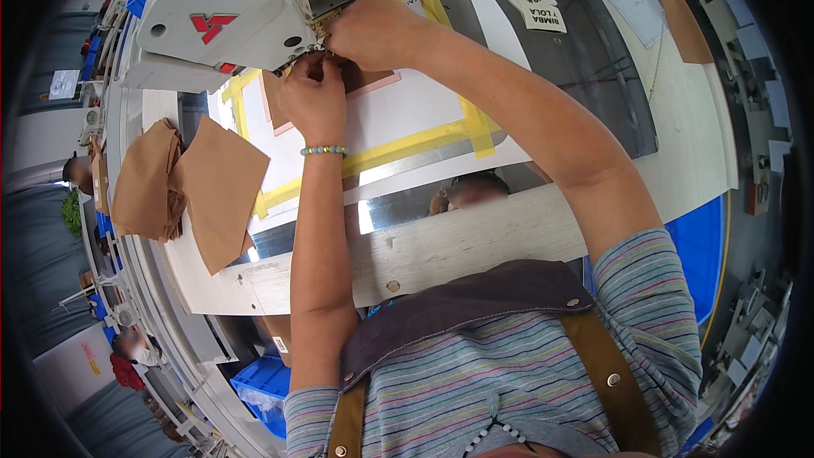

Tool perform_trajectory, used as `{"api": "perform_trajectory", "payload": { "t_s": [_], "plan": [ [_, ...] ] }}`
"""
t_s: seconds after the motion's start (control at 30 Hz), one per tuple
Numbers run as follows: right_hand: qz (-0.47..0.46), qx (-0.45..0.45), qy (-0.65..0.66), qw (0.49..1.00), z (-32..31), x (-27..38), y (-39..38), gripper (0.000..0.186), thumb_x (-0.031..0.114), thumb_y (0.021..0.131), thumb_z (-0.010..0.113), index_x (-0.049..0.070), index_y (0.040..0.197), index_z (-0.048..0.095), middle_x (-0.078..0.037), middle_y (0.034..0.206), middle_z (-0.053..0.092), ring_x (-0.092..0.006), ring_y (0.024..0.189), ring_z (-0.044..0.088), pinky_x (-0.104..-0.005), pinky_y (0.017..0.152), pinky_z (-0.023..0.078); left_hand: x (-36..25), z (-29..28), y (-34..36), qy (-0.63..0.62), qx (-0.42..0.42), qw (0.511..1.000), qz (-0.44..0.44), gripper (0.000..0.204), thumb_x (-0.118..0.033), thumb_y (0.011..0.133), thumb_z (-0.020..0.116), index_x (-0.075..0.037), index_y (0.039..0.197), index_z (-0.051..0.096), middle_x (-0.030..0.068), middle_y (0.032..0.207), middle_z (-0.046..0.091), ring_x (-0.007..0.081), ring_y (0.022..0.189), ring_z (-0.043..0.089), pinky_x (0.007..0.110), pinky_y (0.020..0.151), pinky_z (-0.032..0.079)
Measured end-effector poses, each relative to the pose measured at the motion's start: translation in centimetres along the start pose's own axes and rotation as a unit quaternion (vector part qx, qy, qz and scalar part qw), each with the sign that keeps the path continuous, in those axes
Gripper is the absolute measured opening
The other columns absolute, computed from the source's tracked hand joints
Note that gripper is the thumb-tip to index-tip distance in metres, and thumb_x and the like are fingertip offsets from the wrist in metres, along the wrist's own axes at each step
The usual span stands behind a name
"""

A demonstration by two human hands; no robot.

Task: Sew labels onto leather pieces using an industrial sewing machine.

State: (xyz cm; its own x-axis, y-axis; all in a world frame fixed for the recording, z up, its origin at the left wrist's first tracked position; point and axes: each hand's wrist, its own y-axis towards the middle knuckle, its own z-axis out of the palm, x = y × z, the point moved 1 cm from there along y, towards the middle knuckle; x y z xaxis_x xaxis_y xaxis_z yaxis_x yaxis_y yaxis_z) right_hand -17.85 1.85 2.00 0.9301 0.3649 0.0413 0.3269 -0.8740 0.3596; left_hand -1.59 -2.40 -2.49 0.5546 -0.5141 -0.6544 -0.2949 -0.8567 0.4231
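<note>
Both of my hands are together at the needle area of a white industrial sewing machine (212,13). My left hand (314,97), with a beaded bracelet on its wrist, has thumb and fingers pinched together. Beside it my right hand (373,34) is curled closed, its fingertips tucked against the machine head. Whatever either hand pinches is too small or hidden to make out. Below them a brown piece (363,78) with a pink-edged border lies on a white sheet (407,123), which has yellow tape (373,153) along its edges.
Left of the machine bed, brown cut pieces (148,182) lie stacked, with a larger brown piece (225,191) alongside. Small cream labels (543,19) rest on the dark plate (593,76) at the far right. Blue bins (699,246) stand below the table's edge. Other people sit far left.
</note>
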Motion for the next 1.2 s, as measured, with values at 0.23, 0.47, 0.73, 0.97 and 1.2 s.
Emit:
{"api": "perform_trajectory", "payload": {
  "t_s": [0.23, 0.47, 0.73, 0.97, 1.2],
  "plan": [
    [0.000, -0.012, -0.002, 1.000, 0.2, 0.2, 0.2, 0.007, 0.008, 0.078, 0.068, 0.006, 0.080, 0.075, -0.011, 0.083, 0.073, -0.0329, 0.080, 0.072, -0.0437, 0.070, 0.058, 0.2, 0.1, 0.1, -0.007, -0.014, 1.000, -0.012, 0.018, -0.018, 0.086, 0.072, -0.005, 0.094, 0.079, 0.0134, 0.081, 0.077, 0.0303, 0.074, 0.074, 0.039, 0.072, 0.055],
    [0.002, 0.003, 0.006, 1.000, -0.4, 0.5, 0.1, 0.008, 0.007, 0.078, 0.068, 0.006, 0.080, 0.076, -0.012, 0.083, 0.073, -0.0332, 0.081, 0.072, -0.0440, 0.071, 0.058, 0.0, 0.0, 0.0, -0.006, -0.016, 1.000, -0.011, 0.017, -0.019, 0.086, 0.072, -0.005, 0.094, 0.079, 0.0137, 0.081, 0.076, 0.0305, 0.073, 0.074, 0.039, 0.071, 0.056],
    [0.012, -0.011, -0.001, 1.000, -0.5, 0.7, 0.1, 0.009, 0.012, 0.077, 0.068, 0.008, 0.075, 0.077, -0.012, 0.079, 0.074, -0.0319, 0.081, 0.072, -0.0440, 0.072, 0.058, 0.0, -0.1, 0.1, -0.007, -0.021, 1.000, -0.006, 0.018, -0.019, 0.086, 0.072, -0.005, 0.093, 0.079, 0.0138, 0.081, 0.076, 0.0313, 0.073, 0.073, 0.040, 0.071, 0.056],
    [0.023, -0.004, 0.005, 1.000, -1.1, 1.3, 0.1, 0.008, 0.009, 0.076, 0.068, 0.005, 0.077, 0.075, -0.013, 0.077, 0.073, -0.0335, 0.078, 0.073, -0.0433, 0.069, 0.058, -0.2, -0.1, 0.0, 0.014, -0.028, 1.000, -0.003, 0.018, -0.020, 0.086, 0.072, -0.005, 0.093, 0.079, 0.0148, 0.080, 0.076, 0.0329, 0.072, 0.073, 0.042, 0.071, 0.055],
    [0.015, -0.016, 0.002, 1.000, -0.5, 0.8, 0.3, 0.008, 0.009, 0.076, 0.068, 0.007, 0.077, 0.076, -0.013, 0.079, 0.073, -0.0326, 0.080, 0.073, -0.0433, 0.071, 0.058, -0.4, -0.1, -0.1, -0.005, -0.024, 1.000, -0.006, 0.018, -0.020, 0.086, 0.072, -0.004, 0.093, 0.079, 0.0150, 0.079, 0.076, 0.0325, 0.071, 0.073, 0.041, 0.069, 0.055]
  ]
}}
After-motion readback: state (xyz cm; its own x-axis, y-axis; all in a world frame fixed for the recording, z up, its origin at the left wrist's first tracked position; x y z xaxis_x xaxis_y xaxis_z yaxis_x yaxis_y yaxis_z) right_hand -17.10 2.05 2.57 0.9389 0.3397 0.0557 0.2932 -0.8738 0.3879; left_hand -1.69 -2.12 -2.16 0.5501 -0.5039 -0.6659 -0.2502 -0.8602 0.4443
